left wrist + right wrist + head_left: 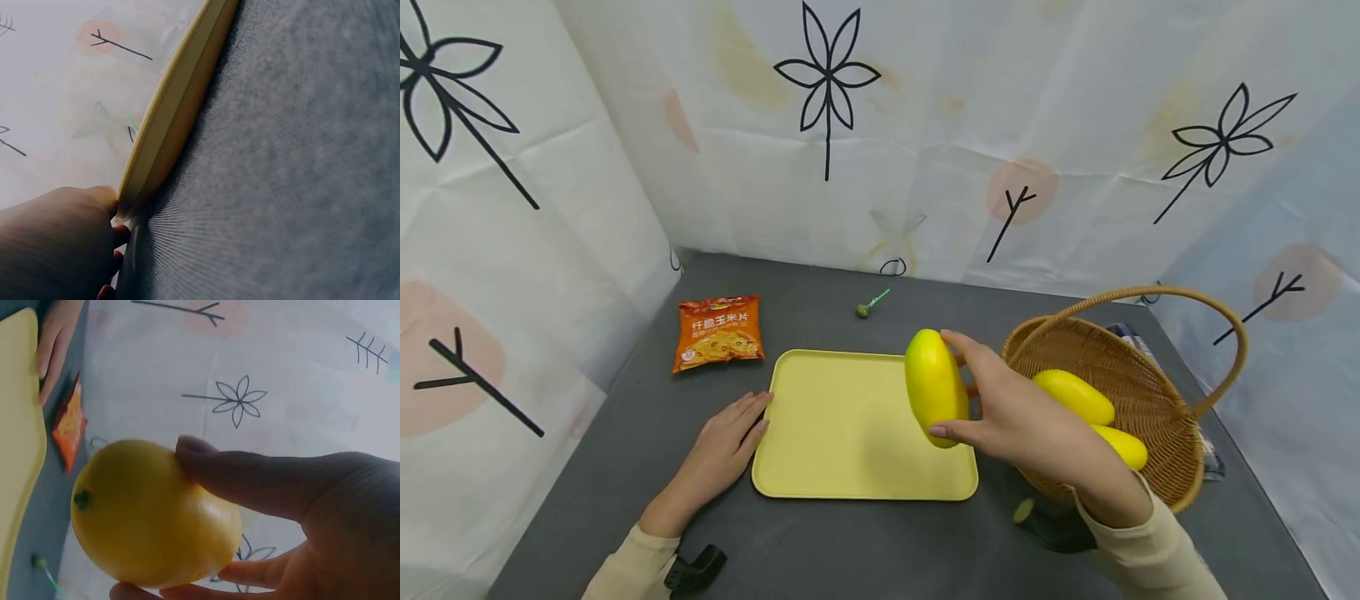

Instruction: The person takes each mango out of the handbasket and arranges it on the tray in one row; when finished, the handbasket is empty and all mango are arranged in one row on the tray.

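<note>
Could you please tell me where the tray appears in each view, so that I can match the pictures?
Head: the tray lies just below the picture's middle.
Left wrist: its side slants from lower left up to the top edge.
Right wrist: part of its surface shows along the left edge.
Shared landmark: the left hand, at the tray's edge in all three.

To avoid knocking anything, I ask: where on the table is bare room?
Free: left half of the yellow tray; the table in front, between wristband and dark green vegetable; behind, between snack bag and small green sprig. Crowded: right side, with basket and yellow fruits.
</note>
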The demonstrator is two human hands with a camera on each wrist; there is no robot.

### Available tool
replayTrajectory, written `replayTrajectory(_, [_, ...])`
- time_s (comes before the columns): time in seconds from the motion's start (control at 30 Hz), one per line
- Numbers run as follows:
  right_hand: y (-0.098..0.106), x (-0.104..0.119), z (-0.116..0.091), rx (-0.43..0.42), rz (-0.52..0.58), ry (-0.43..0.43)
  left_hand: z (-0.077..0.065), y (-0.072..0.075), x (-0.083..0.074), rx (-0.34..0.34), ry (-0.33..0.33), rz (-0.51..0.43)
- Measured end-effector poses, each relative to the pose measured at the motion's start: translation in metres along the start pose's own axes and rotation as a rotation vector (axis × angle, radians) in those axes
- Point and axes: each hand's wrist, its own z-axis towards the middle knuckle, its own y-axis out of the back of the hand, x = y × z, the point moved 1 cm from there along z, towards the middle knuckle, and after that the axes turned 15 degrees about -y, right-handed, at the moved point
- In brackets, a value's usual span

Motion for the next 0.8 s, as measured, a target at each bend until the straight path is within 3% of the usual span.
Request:
replayTrajectory(0.3, [-0.043,0.008,0.025,-0.023,0.039,-0.069,0.005,-0.001,-0.002,0.012,-0.011,-0.018])
replayTrajectory(0.5, [-0.064,-0.003,0.046,-0.12,-0.059,-0.137,0.007,-0.002,-0.003,0.017,-0.013,-0.034])
replayTrajectory(0.8, [-0.085,-0.028,0.066,-0.224,-0.179,-0.313,0.005,-0.001,-0.003,0.027,0.014,-0.037])
